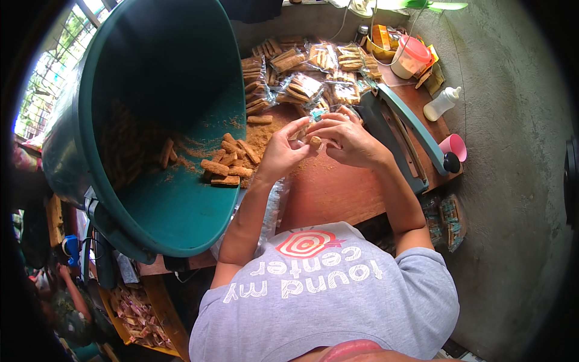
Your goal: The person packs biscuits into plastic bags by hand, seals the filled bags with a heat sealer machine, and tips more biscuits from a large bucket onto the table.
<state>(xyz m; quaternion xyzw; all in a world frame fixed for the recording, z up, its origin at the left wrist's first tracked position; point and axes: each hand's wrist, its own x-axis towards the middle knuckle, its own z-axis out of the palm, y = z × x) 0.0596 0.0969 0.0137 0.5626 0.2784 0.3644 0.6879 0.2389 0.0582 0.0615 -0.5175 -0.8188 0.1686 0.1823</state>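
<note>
Between the pinching grips of the left hand (287, 146) and right hand (356, 140), a crumbly brown stick (315, 142) is being held above the table (338, 187); the green tub (175, 220) is being tilted leftward, presumably for easy reaching.

L hand (284, 149) & R hand (354, 143) are raised in front, close tog., fingertips nearly meeting btwn them. L hand: palm turned in twd the R, index stretched ahead twd the R fingers (330, 125), L thumb (297, 153) below it. R hand: back of hand facing up, fingers reaching across to the L & bent at the knuckles (undersides mostly hidden, so can't tell how firm either grip is). L wrist (265, 173) slightly angled, w/ L forearm (244, 217) running back & a bit outward; R wrist (380, 160) turned in more, R forearm (403, 202) slanting back & outward. Both forearms bare, elbows set wider than the hands.
</note>
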